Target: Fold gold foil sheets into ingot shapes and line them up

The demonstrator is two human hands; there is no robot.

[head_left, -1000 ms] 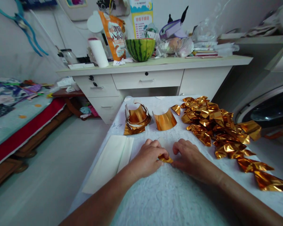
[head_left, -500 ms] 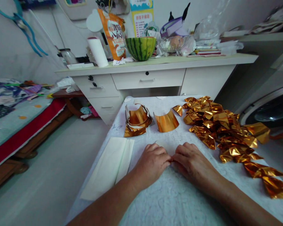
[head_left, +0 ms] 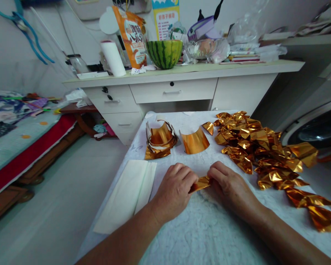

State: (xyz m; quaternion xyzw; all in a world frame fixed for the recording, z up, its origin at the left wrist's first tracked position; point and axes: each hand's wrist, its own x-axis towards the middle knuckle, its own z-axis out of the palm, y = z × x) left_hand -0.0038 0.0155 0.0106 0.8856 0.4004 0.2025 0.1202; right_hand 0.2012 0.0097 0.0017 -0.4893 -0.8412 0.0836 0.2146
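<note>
Between my two hands, low over the cloth-covered table, is a small folded piece of gold foil paper (head_left: 200,183). My left hand (head_left: 176,187) is closed on its left end, and the fingers of my right hand (head_left: 227,184) pinch its right end. Just beyond them lies a single curved sheet of gold foil paper (head_left: 195,141). To its left sits a curled stack of gold foil sheets (head_left: 160,138) with white backs. A heap of folded gold foil pieces (head_left: 245,141) spreads along the right side.
Folded pale paper (head_left: 124,197) lies on the table (head_left: 176,235) left of my hands. Behind stands a white desk (head_left: 173,90) carrying a watermelon-patterned bowl (head_left: 164,54), an orange pouch (head_left: 132,38) and a white roll (head_left: 113,59). A washing machine (head_left: 320,121) is at right, a bed (head_left: 22,147) at left.
My hands have moved slightly apart, and the right hand has lifted a little. The folded gold foil paper, almost hidden before, now shows between them.
</note>
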